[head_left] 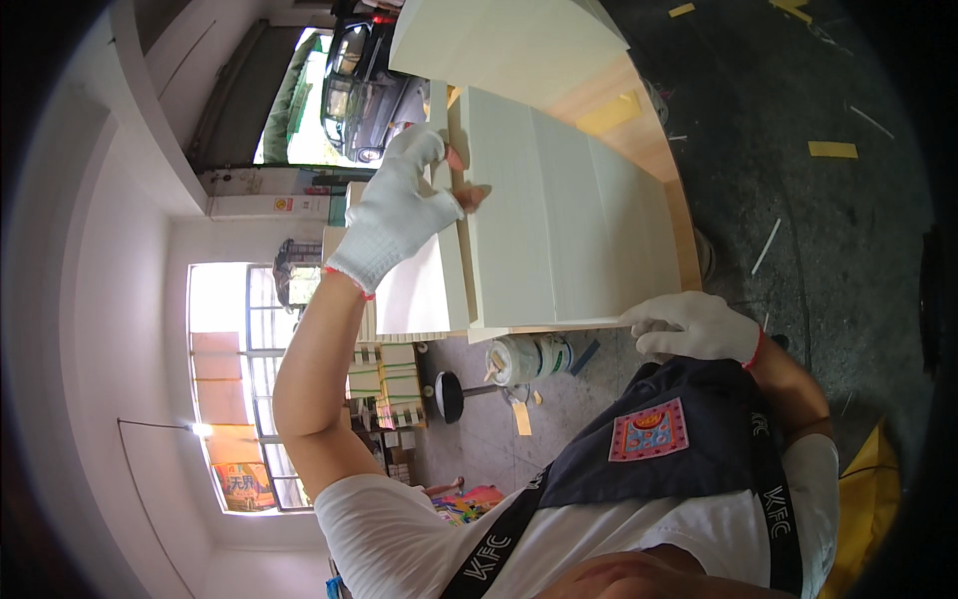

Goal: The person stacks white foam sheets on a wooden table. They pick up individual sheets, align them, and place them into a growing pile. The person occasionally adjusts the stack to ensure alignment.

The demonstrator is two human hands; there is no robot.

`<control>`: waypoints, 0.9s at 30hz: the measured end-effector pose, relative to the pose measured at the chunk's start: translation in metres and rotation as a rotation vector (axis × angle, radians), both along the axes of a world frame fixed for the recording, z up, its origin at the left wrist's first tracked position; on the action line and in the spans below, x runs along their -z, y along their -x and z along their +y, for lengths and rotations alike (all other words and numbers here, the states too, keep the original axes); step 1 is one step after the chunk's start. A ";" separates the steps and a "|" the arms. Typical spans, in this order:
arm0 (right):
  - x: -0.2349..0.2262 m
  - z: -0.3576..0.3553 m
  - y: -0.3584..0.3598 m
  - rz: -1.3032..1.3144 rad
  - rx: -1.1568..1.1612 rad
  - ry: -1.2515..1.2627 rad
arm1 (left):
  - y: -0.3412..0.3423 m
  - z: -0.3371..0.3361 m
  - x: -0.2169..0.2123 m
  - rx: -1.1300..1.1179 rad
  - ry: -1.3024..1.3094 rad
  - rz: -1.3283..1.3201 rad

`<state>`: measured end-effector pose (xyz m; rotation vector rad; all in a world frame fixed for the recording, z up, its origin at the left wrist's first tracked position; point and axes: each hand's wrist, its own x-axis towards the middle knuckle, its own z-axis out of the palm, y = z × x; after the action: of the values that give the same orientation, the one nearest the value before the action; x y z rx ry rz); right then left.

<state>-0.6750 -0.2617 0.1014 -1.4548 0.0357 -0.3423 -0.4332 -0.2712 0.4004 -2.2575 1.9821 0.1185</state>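
A pale white wooden cabinet or box point(559, 215) with light wood edges stands in front of me. A narrow gap separates its broad face from a white panel strip point(454, 255) on its left. My left hand point(399, 205), in a white knit glove with bare thumb and fingertip showing, reaches over the strip at the gap. Its thumb and forefinger are apart, close to the edge of the broad face; the other fingers are partly hidden. My right hand point(694, 327), also gloved, lies with fingers stretched out against the cabinet's near right corner.
Another pale box point(509, 45) stands beyond the cabinet. White buckets point(519, 359) and a round black stool seat point(449, 396) are below it. Strapped stacks of boards point(394, 384) stand on the left. Yellow scraps point(832, 150) lie on the dark floor point(798, 299). A vehicle point(364, 95) shows outside the doorway.
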 end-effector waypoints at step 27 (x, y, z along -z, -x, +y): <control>-0.081 -0.033 -0.009 -0.439 0.453 0.053 | 0.002 0.005 -0.022 -0.286 -0.097 0.383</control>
<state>-0.6656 -0.2945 0.1822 -1.3875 0.0004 -1.0332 -0.4356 -0.2667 0.4223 -2.5903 1.7389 0.7080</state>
